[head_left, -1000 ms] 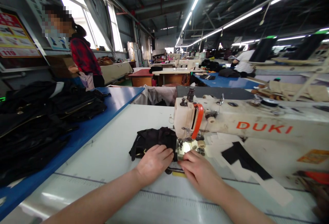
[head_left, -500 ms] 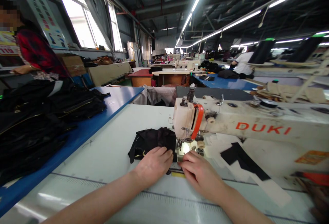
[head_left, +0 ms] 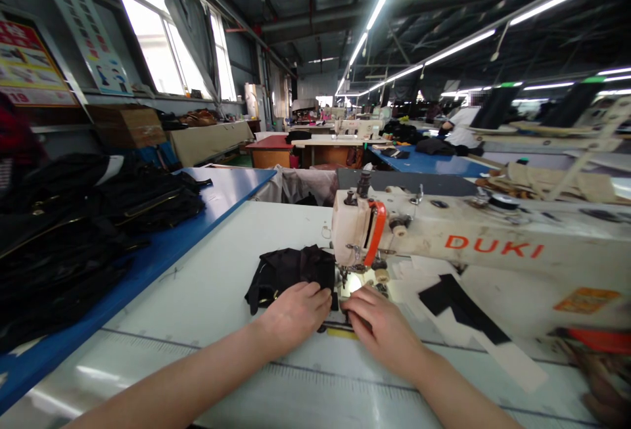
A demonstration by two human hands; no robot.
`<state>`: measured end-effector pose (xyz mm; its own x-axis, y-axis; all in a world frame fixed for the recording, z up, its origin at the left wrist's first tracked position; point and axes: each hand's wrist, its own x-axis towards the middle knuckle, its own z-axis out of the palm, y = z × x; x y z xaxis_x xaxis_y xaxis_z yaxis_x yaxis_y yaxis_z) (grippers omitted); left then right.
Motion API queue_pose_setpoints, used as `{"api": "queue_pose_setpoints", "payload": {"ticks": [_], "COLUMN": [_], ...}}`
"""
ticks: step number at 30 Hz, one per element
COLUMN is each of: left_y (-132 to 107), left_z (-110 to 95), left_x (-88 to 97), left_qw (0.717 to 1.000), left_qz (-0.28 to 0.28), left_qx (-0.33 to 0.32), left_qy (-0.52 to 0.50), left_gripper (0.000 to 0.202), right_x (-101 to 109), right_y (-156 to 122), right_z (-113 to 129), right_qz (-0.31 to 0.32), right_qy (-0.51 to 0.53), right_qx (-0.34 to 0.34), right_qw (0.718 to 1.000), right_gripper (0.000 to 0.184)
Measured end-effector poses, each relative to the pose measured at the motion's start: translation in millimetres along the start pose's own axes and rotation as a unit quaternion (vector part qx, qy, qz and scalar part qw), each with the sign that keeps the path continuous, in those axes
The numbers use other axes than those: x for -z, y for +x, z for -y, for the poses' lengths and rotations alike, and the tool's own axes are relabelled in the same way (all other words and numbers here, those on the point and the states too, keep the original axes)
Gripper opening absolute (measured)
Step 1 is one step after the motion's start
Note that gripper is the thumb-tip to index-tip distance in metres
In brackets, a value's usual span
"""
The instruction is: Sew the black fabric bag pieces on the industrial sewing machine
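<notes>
A bunched black fabric piece (head_left: 288, 271) with a short gold zipper lies left of the needle of a white sewing machine (head_left: 355, 225). My left hand (head_left: 300, 311) rests on its near right part, fingers curled and closed on the cloth. Just right of the needle area, my right hand (head_left: 377, 324) is closed, with thumb and fingertips low against the machine bed. Whatever lies between those fingertips is hidden. A lamp lights the spot behind my right fingers, and the presser foot is partly hidden there.
Black strips (head_left: 463, 307) and white pieces lie under the machine arm. Measuring scales mark the pale tabletop (head_left: 207, 297). On the left, a blue table (head_left: 162, 245) bears a pile of black garments (head_left: 98, 219). A person in white (head_left: 461, 127) is far right.
The person in the red checked sleeve has moved left, almost out of view. My hands stay nearly in place by the needle. The camera view has shifted slightly.
</notes>
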<state>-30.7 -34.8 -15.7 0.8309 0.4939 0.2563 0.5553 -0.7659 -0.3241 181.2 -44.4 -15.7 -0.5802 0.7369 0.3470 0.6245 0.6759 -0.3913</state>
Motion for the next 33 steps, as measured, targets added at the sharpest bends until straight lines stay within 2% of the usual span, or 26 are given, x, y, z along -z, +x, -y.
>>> {"api": "queue_pose_setpoints", "payload": {"ticks": [4, 9, 13, 18, 22, 33], "left_y": [-1.9, -1.1, 2.3, -3.9, -3.9, 24.2], "left_z": [3.4, 13.2, 15.8, 9.7, 5.9, 7.8], "left_x": [12.0, 26.6, 17.8, 2.6, 1.7, 0.8], "left_qw": [0.999, 0.993, 0.994, 0.999, 0.999, 0.999], "left_qz": [0.030, 0.037, 0.032, -0.009, -0.014, 0.000], "left_qx": [0.004, -0.012, -0.033, -0.013, 0.008, 0.012], "left_qy": [-0.045, -0.112, -0.096, -0.045, -0.029, -0.039], "left_gripper": [0.023, 0.026, 0.019, 0.021, 0.023, 0.022], "right_x": [-0.2, 0.2, 1.3, 1.1, 1.6, 6.1], "right_y": [1.7, 1.7, 1.9, 1.6, 2.0, 1.9], "right_z": [2.8, 4.8, 5.9, 5.9, 3.8, -8.4], "right_qz": [0.023, 0.036, 0.030, 0.018, 0.012, -0.004], "right_qy": [-0.034, -0.077, -0.078, -0.071, -0.069, -0.101], "right_qx": [0.018, 0.026, 0.027, 0.033, 0.035, -0.006], "right_qw": [0.999, 0.996, 0.996, 0.997, 0.997, 0.995], "right_gripper": [0.020, 0.021, 0.023, 0.022, 0.022, 0.020]}}
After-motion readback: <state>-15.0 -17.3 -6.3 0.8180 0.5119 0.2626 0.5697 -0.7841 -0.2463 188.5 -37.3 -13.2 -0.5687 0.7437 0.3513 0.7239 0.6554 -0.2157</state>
